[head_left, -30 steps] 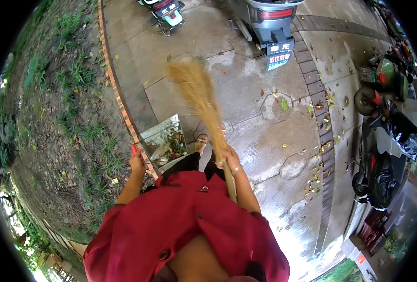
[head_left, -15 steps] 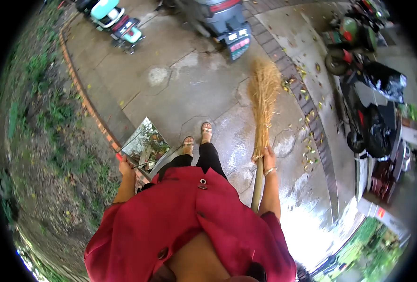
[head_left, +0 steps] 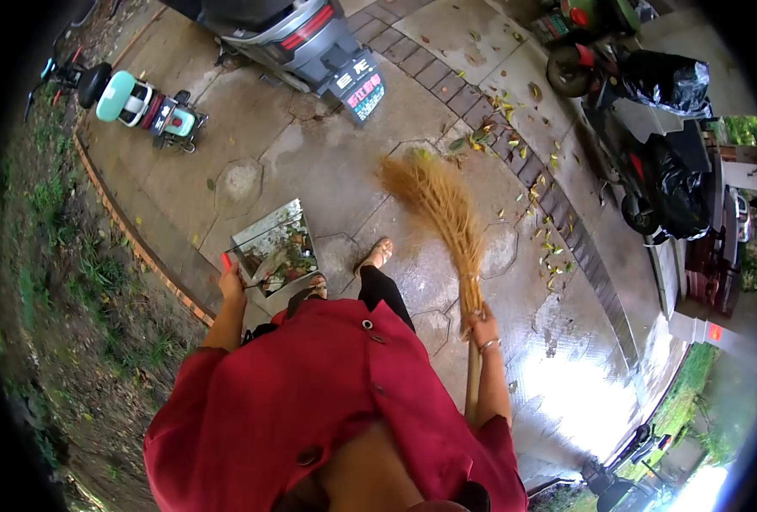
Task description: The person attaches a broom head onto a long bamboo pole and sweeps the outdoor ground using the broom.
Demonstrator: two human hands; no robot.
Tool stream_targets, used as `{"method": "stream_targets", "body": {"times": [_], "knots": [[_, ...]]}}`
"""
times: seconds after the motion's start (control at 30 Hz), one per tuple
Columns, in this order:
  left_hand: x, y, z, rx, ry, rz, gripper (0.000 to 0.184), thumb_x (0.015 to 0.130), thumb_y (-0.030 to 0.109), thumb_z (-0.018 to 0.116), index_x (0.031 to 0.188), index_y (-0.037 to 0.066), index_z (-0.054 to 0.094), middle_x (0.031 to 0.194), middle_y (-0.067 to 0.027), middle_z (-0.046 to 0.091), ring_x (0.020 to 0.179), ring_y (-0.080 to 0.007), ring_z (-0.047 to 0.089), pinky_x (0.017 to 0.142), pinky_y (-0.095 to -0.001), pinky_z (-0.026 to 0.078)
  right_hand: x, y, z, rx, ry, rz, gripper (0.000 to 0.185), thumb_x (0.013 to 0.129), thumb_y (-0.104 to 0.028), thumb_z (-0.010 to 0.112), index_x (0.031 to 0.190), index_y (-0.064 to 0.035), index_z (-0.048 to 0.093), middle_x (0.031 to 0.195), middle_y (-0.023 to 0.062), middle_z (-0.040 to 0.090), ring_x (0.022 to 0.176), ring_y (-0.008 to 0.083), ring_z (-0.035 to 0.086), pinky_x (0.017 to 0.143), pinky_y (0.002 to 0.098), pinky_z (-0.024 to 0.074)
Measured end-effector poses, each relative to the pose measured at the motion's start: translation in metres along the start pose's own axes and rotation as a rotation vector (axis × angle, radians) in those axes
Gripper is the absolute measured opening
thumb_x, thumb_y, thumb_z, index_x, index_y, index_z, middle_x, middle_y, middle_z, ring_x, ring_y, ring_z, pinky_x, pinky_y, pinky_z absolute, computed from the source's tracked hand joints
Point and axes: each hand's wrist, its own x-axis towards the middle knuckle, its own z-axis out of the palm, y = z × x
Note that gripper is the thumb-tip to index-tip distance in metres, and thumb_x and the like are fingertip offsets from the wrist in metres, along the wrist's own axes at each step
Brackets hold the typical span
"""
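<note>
My right hand (head_left: 481, 326) is closed round the handle of a straw broom (head_left: 451, 218), just below where the bristles are bound. The bristles fan out ahead over the wet paving, their tips blurred. My left hand (head_left: 232, 286) grips the red-ended handle of a metal dustpan (head_left: 306, 229), which hangs or rests beside my left foot; whether it touches the ground I cannot tell. Leaves and litter (head_left: 286, 260) lie inside the pan. Part of the left hand's fingers is hidden behind the wrist.
Fallen leaves (head_left: 549, 256) are scattered along a brick strip (head_left: 498, 145) on the right. A grey scooter (head_left: 310, 51) and a small mint-green one (head_left: 144, 107) stand ahead. More scooters (head_left: 643, 171) with black bags are at the right. A brick edging (head_left: 131, 230) borders soil and plants on the left.
The broom's bristles have swung to the left, from pointing ahead to slanting across. My right foot has stepped forward, and the view has turned, bringing the scooters lower and further left.
</note>
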Motion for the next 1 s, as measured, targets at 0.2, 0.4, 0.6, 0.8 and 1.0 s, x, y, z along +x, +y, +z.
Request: {"method": "stream_targets", "body": {"times": [0.2, 0.4, 0.6, 0.8, 1.0], "knots": [[-0.009, 0.020, 0.115, 0.197, -0.088, 0.062, 0.016, 0.075, 0.019, 0.055, 0.065, 0.010, 0.048, 0.049, 0.0040, 0.038, 0.038, -0.0073, 0.032, 0.036, -0.0222, 0.025, 0.064, -0.091, -0.049, -0.191, 0.105, -0.305, 0.065, 0.070, -0.032, 0.053, 0.123, -0.0028, 0.030, 0.093, 0.0200, 0.056, 0.080, 0.0268, 0.057, 0.065, 0.0320, 0.0455], [-0.007, 0.032, 0.212, 0.235, -0.213, 0.101, 0.017, 0.076, 0.021, 0.056, 0.066, 0.010, 0.047, 0.051, 0.0045, 0.039, 0.040, -0.0063, 0.033, 0.037, -0.0214, 0.026, 0.019, -0.117, -0.070, 0.437, -0.039, -0.110, 0.057, 0.075, -0.016, 0.054, 0.123, 0.0032, 0.029, 0.098, 0.0094, 0.053, 0.079, 0.0118, 0.052, 0.065, 0.0231, 0.0442], [0.023, 0.023, 0.295, 0.367, -0.284, 0.086, 0.019, 0.076, 0.025, 0.056, 0.067, 0.010, 0.048, 0.052, 0.0044, 0.040, 0.042, -0.0056, 0.035, 0.039, -0.0201, 0.027, -0.054, -0.046, -0.046, 0.849, 0.153, 0.039, 0.052, 0.078, -0.015, 0.050, 0.123, 0.0009, 0.030, 0.101, 0.0089, 0.051, 0.080, 0.0152, 0.052, 0.064, 0.0256, 0.0444], [0.073, 0.016, 0.362, 0.498, -0.387, 0.053, 0.022, 0.077, 0.029, 0.056, 0.069, 0.010, 0.049, 0.055, 0.0029, 0.044, 0.045, -0.0063, 0.040, 0.041, -0.0199, 0.032, -0.122, -0.111, -0.021, 1.297, 0.267, 0.398, 0.040, 0.077, -0.033, 0.046, 0.102, -0.0018, 0.046, 0.078, 0.0128, 0.053, 0.063, 0.0228, 0.054, 0.055, 0.0303, 0.0451], [0.094, 0.005, 0.413, 0.484, -0.409, 0.038, 0.022, 0.076, 0.028, 0.058, 0.069, 0.009, 0.049, 0.054, 0.0010, 0.046, 0.045, -0.0082, 0.042, 0.040, -0.0203, 0.034, -0.084, -0.068, 0.032, 1.845, 0.255, 0.547, 0.039, 0.075, -0.035, 0.048, 0.092, 0.0001, 0.048, 0.077, 0.0122, 0.051, 0.066, 0.0227, 0.049, 0.057, 0.0307, 0.0432]]}}
